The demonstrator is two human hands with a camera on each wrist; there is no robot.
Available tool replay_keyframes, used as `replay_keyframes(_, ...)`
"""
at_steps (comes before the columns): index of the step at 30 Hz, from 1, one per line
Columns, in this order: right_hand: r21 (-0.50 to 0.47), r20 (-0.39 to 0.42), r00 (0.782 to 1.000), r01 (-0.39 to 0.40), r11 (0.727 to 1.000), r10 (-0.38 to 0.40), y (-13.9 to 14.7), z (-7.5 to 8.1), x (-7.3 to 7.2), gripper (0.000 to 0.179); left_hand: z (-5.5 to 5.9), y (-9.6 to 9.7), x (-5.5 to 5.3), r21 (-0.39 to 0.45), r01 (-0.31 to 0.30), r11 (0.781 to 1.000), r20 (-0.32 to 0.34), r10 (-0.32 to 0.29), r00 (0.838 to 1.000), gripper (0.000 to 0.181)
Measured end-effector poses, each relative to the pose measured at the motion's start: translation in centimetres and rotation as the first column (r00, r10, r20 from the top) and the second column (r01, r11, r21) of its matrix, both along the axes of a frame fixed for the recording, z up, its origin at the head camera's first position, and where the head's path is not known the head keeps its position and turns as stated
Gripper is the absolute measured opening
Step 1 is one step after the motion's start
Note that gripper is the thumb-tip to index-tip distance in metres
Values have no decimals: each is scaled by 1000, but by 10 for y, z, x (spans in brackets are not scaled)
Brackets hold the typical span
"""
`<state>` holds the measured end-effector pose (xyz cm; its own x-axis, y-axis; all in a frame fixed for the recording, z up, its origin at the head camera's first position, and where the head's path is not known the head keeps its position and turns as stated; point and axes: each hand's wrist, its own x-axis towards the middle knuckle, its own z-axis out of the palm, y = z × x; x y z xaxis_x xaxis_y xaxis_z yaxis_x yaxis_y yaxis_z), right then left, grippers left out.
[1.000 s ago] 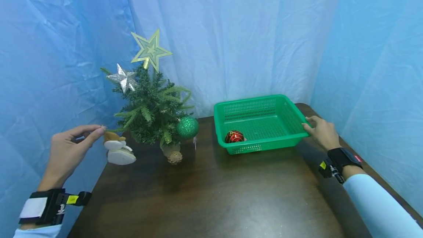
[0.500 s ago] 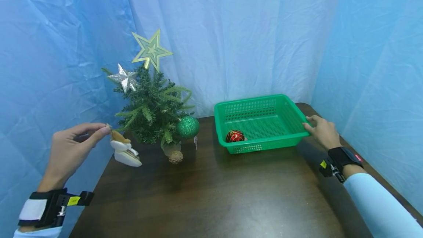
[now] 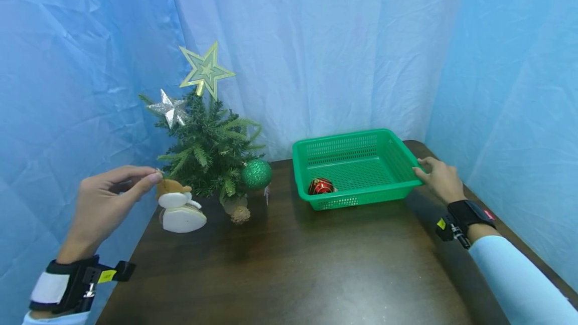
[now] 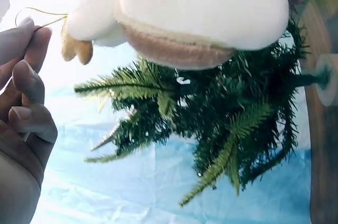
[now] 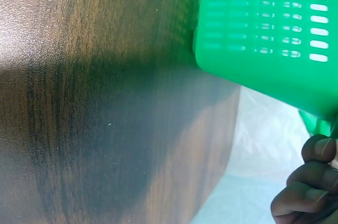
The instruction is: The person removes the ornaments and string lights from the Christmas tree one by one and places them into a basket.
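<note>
Ornament point(image 3: 182, 218) | hangs below left hand point(image 3: 108, 199), long axis near upright | tree point(image 3: 203, 149) beyond, rightward | left hand, pinching loop point(image 4: 47, 11), nearer tree | right hand point(image 3: 442, 182) grips basket point(image 3: 361, 193)

At lower left, your white ornament point(image 3: 184, 219) looked like soft, matt cloth; right of centre, your basket point(image 3: 375, 196) was smooth, glossy plastic. Across the bottom, your table point(image 3: 280, 265) showed sheeny wood grain. Mid-frame, glitter roughened the green ball point(image 3: 257, 173); at top, the curtain point(image 3: 343, 39) was creased, satiny fabric.
</note>
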<state>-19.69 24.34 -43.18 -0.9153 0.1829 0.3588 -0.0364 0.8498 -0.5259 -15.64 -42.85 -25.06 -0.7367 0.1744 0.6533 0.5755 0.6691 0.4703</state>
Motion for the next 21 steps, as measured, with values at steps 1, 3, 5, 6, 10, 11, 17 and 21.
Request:
replay_keyframes(1, 0, -3, 1000, -1, 1000, 1, 0, 0, 1, 46, 1, 2, 0, 3, 6, 1000, -3, -6, 1000, 17)
replay_keyframes(3, 1, -8, 1000, -4, 1000, 4, -1, 0, 1, 46, 2, 5, 1, 4, 22, 1000, -7, -22, 1000, 17)
replay_keyframes(5, 2, -18, 1000, -12, 1000, 12, -1, -1, 2, 46, 3, 9, 2, 4, 32, 999, -12, -32, 999, 17)
replay_keyframes(6, 2, -22, 1000, -15, 1000, 15, 0, -1, 2, 46, 3, 10, 3, 1, 35, 999, -16, -35, 999, 17)
replay_keyframes(10, 1, -31, 999, -27, 1000, 27, 0, -1, 2, 47, 5, 16, 6, -9, 41, 999, -27, -42, 999, 18)
replay_keyframes(11, 0, -29, 999, -28, 1000, 28, 1, -1, 2, 47, 5, 18, 6, -11, 44, 999, -28, -45, 999, 18)
replay_keyframes(17, -2, -23, 999, -27, 1000, 27, 1, -1, 3, 48, 6, 25, 9, -17, 67, 998, -22, -67, 998, 18)
replay_keyframes(21, -4, -21, 999, -28, 1000, 28, 1, -2, 2, 48, 5, 28, 8, -18, 77, 997, -21, -78, 997, 19)
